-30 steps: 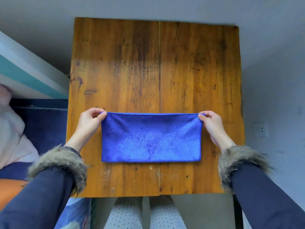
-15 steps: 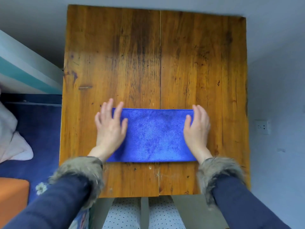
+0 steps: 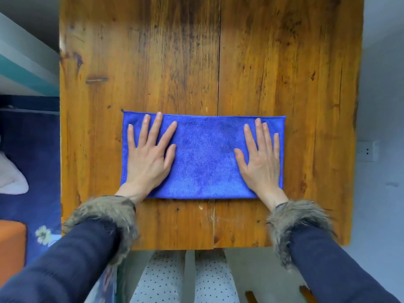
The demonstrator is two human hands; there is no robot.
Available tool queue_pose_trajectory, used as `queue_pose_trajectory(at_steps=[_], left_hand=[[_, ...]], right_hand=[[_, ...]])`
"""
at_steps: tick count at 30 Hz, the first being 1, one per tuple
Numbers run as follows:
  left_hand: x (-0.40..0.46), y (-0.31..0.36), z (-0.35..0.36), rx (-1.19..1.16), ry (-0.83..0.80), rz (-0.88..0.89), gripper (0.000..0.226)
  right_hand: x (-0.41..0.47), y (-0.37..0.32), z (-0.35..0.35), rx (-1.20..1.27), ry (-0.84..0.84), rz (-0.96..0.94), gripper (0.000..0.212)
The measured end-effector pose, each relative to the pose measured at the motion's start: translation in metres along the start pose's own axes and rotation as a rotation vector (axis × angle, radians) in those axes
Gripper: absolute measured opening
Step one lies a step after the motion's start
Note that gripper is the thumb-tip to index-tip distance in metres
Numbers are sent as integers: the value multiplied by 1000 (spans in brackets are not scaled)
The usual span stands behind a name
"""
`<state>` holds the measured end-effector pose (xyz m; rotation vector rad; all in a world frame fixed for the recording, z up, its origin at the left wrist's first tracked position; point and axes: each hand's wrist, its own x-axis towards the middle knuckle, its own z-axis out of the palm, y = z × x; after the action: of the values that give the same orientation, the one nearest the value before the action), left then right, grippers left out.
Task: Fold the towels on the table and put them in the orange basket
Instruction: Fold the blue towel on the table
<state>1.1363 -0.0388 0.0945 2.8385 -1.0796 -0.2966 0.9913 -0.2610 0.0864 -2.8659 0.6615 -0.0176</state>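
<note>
We pressed both hands flat, left hand [image 3: 146, 162] and right hand [image 3: 261, 165], fingers spread (gripping nothing), on the towel [image 3: 203, 156], its long axis running between them.

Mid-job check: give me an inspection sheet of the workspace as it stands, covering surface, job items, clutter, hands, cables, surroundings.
Surface: worn wooden table, two planks with a seam down the middle, dark stains.
Job's things: one blue towel folded to a flat rectangle near the table's near edge; orange basket only partly in view at lower left, off the table.
Clutter: nothing seen on the table besides the towel.
Hands: left hand and right hand lie flat on the towel's two ends, fingers straight and spread.
Cables: nothing seen.
Surroundings: wall socket at right; dark blue fabric and something white at left.
</note>
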Motion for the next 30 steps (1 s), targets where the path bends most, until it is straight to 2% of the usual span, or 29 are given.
queue_pose_trajectory(at_steps=[3, 7, 10, 12, 19, 22, 24, 27, 30], left_hand=[[-6, -26, -1, 17, 16, -73, 54], [-24, -44, -9, -70, 21, -146, 54], [-46, -40, -11, -115, 46, -91, 52], [-60, -37, -5, -114, 27, -59, 51], [-68, -43, 7, -99, -47, -90, 53], [-69, -40, 0, -243, 23, -97, 50], [-70, -40, -7, -318, 163, -117, 44], [-65, -40, -17, -342, 309, -296, 33], [-53, -38, -24, -420, 213, -557, 30]], right_hand=[[-2, 16, -4, 4, -6, 53, 58], [-6, 9, -10, 27, 26, 117, 58], [-17, -13, -12, 66, 111, 48, 54], [-29, -23, -8, 66, 103, 10, 53], [-44, -22, 4, 9, 6, 181, 57], [-44, -36, -2, 16, 5, 184, 59], [-43, -54, -6, 6, 4, 77, 58], [-39, -85, -5, -5, -24, -114, 57], [-35, -104, 6, -28, -68, -67, 58]])
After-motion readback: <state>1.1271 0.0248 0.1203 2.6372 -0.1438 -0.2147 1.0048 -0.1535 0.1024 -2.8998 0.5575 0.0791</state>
